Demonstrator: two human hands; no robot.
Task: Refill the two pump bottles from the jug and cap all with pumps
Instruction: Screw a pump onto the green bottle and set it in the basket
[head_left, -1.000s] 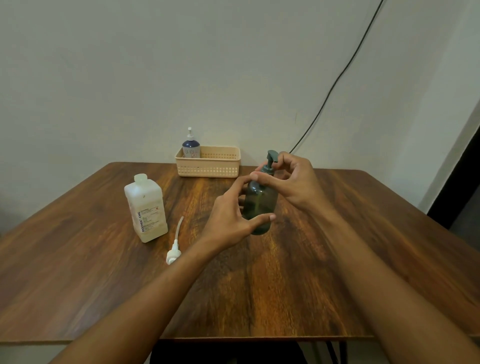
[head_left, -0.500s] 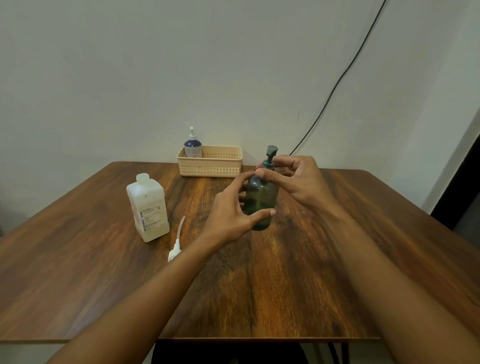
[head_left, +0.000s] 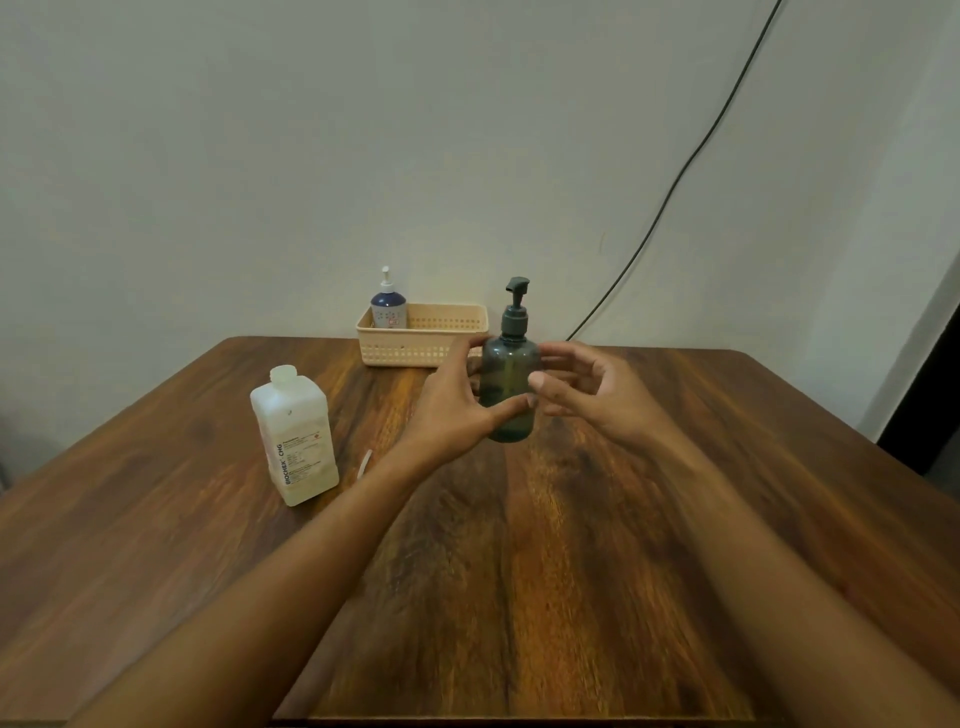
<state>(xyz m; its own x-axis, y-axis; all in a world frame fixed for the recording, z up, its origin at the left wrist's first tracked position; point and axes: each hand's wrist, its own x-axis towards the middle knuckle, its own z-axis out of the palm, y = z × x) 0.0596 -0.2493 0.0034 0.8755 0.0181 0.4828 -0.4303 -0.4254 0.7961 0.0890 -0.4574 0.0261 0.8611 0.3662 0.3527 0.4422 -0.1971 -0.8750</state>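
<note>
A dark green pump bottle (head_left: 510, 374) stands upright mid-table with its dark pump fitted on top. My left hand (head_left: 453, 401) wraps its left side, thumb across the front. My right hand (head_left: 582, 395) hovers just right of the bottle with fingers spread, off the pump. A white square jug (head_left: 294, 447) stands uncapped at the left. A loose white pump with its tube (head_left: 367, 461) lies beside the jug, mostly hidden behind my left forearm. A blue bottle with a white pump (head_left: 388, 304) stands in the beige basket (head_left: 423, 343).
The wooden table (head_left: 571, 545) reaches from the wall to me, with its front edge near the bottom of the view. A black cable (head_left: 670, 187) runs down the wall behind the table's right side.
My right hand has come off the pump head and dropped to the bottle's right side, fingers spreading. My left hand has stayed on the green bottle.
</note>
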